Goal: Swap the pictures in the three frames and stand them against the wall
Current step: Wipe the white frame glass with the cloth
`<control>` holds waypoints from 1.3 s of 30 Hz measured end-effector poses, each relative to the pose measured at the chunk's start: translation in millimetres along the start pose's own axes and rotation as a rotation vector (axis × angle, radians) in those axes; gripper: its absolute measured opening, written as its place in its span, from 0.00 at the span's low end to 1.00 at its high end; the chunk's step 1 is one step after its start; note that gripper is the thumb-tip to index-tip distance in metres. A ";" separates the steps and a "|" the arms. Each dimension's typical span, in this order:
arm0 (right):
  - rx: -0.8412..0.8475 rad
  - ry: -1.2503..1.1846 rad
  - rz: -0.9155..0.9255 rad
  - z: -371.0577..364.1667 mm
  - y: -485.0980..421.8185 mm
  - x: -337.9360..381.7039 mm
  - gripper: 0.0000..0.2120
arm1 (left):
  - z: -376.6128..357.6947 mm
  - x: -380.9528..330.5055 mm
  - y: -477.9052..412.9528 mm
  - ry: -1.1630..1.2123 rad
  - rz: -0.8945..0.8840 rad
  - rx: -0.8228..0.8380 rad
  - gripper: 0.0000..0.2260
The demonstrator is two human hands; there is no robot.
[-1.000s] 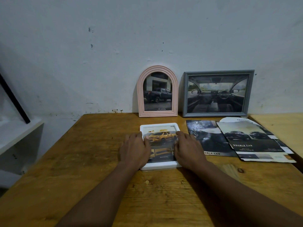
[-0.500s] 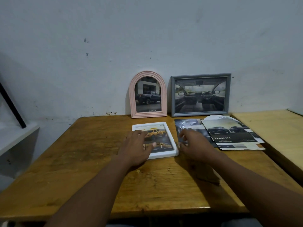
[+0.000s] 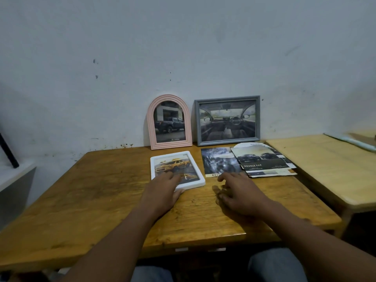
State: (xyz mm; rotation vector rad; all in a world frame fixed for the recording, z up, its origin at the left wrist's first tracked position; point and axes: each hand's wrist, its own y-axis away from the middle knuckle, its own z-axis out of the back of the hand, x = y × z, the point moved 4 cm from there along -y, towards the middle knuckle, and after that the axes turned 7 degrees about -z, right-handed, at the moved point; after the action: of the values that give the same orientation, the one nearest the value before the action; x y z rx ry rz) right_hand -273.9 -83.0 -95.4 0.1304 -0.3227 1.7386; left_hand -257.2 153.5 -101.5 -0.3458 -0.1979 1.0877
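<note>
A white rectangular frame (image 3: 176,157) with a yellow car picture lies flat on the wooden table (image 3: 97,196). My left hand (image 3: 162,190) rests flat on its near left corner, fingers spread over the glass. My right hand (image 3: 240,192) lies on the bare table to the right of the frame, fingers apart, holding nothing. A pink arched frame (image 3: 169,122) with a dark pickup picture and a grey rectangular frame (image 3: 227,120) with a car interior picture stand leaning against the wall.
Loose car pictures (image 3: 262,161) lie overlapped on the table behind my right hand, one dark sheet (image 3: 218,161) nearest the white frame. A lighter wooden table (image 3: 325,165) adjoins on the right. A white shelf (image 3: 14,176) sits at the left.
My right hand has come off the white frame's right edge and settled on the table beside it. My left hand stayed on the frame. The view has pulled back from the table.
</note>
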 end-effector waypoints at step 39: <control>0.119 -0.047 0.336 -70.8 -196.0 140.7 0.24 | -43.0 127.1 -56.0 0.377 0.452 -0.002 0.38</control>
State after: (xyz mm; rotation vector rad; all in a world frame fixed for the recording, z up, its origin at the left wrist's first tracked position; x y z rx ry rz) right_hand -103.3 101.7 -97.8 0.2131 -0.2874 2.0907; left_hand -139.1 235.7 -122.2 -0.6081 0.2267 1.4411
